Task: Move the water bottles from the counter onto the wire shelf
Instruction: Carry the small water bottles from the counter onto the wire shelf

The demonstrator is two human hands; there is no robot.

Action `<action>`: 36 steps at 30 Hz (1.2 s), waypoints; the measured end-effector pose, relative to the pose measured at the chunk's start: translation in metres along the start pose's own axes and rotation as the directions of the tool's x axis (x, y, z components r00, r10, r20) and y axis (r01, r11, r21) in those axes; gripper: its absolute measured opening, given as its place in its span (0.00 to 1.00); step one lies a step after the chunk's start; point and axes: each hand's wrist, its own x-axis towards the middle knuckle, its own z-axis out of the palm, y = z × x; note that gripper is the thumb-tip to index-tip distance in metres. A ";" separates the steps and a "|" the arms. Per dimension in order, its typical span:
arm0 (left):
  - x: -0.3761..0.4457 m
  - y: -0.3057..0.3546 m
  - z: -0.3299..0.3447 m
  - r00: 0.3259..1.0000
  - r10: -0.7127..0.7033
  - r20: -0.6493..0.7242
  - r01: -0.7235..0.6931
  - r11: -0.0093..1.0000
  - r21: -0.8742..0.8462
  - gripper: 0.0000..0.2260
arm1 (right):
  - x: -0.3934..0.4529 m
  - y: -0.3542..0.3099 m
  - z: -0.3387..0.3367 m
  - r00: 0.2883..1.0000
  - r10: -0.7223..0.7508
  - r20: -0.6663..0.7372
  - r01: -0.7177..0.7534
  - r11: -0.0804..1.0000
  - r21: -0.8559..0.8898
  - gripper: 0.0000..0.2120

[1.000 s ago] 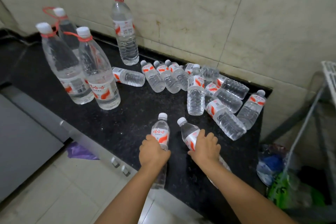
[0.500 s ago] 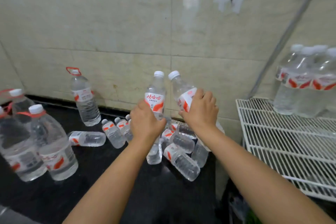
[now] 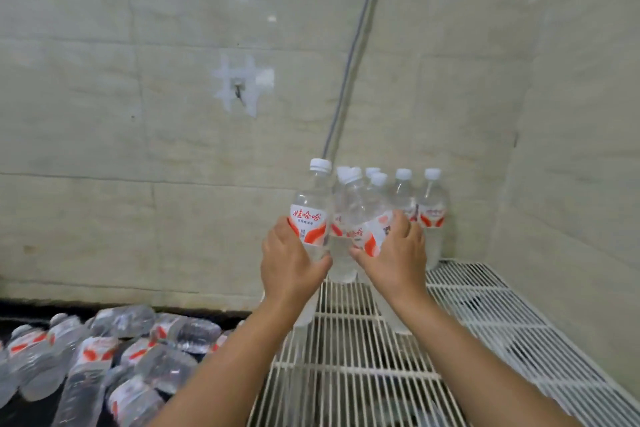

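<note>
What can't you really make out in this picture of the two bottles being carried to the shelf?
- Head view: the exact count of standing bottles on the wire shelf; the left-hand bottle and right-hand bottle cover some.
- Bases of both held bottles, behind the left hand and right hand.
- The counter bottles: blurred, cut off by the edge.

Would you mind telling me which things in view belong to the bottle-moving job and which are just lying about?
Part of the job:
- left hand holding a bottle
- right hand holding a tilted bottle
- wire shelf
- standing bottles already on it
- lying bottles on the counter

Just there:
- wall hook
- grey pole
</note>
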 end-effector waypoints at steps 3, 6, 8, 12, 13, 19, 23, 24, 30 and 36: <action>-0.011 0.034 0.045 0.999 0.012 0.043 -0.008 0.997 -0.080 0.29 | 0.018 0.052 -0.020 0.999 0.026 -0.027 -0.025 0.998 0.057 0.36; -0.017 0.058 0.081 0.995 0.001 0.096 0.016 0.983 -0.182 0.35 | 0.036 0.092 -0.031 0.997 0.067 -0.026 -0.062 0.987 0.146 0.37; -0.020 0.073 0.101 0.990 -0.017 0.137 0.048 0.972 -0.230 0.38 | 0.047 0.116 -0.035 0.996 0.084 -0.002 -0.082 0.976 0.201 0.35; -0.020 0.108 0.136 0.984 -0.032 0.176 0.075 0.967 -0.245 0.40 | 0.070 0.151 -0.036 0.992 0.128 0.002 -0.123 0.945 0.304 0.33; -0.018 0.116 0.146 0.984 -0.034 0.176 0.074 0.971 -0.229 0.39 | 0.075 0.159 -0.036 0.991 0.135 -0.004 -0.127 0.942 0.309 0.33; -0.009 0.143 0.189 0.967 -0.098 0.235 0.150 0.964 -0.217 0.38 | 0.101 0.193 -0.035 0.990 0.140 -0.023 -0.125 0.934 0.333 0.35; -0.002 0.137 0.212 0.962 -0.154 0.223 0.200 0.959 -0.201 0.38 | 0.117 0.208 -0.027 0.987 0.161 -0.012 -0.144 0.912 0.384 0.34; -0.002 0.135 0.217 0.960 -0.169 0.224 0.216 0.954 -0.207 0.39 | 0.119 0.211 -0.025 0.987 0.162 -0.006 -0.147 0.910 0.387 0.34; 0.002 0.133 0.237 0.955 -0.187 0.230 0.241 0.942 -0.235 0.41 | 0.134 0.220 -0.014 0.990 0.141 0.012 -0.133 0.899 0.417 0.34; 0.001 0.133 0.232 0.958 -0.155 0.241 0.183 0.978 -0.101 0.44 | 0.142 0.213 -0.009 0.986 0.136 0.099 -0.168 0.835 0.524 0.32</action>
